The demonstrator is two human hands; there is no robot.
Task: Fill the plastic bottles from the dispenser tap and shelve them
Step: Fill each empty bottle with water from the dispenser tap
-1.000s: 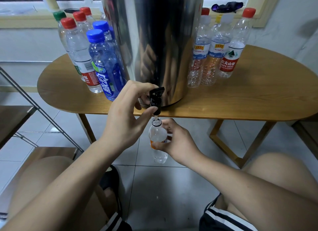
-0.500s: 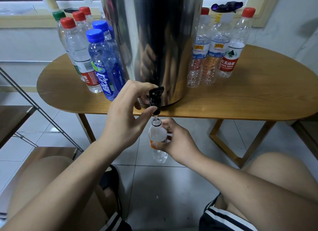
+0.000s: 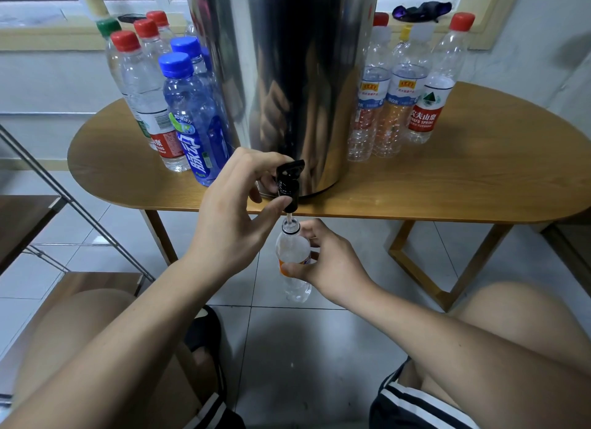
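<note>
Looks like a plain room in a home or dormitory. Across the middle, an oval wooden table [image 3: 479, 172] on slanted legs, carrying a steel dispenser [image 3: 287, 77] and mixed-brand capped drink bottles [image 3: 192, 125]. Pale glossy floor tiles [image 3: 287, 348] below, a cream window sill [image 3: 48, 43] along the top edge, a metal-framed wooden shelf [image 3: 19, 217] at left.

The dispenser [image 3: 287, 77] stands on the table [image 3: 479, 179] between a left bottle cluster [image 3: 185, 115] and a right bottle cluster [image 3: 399, 102].
</note>
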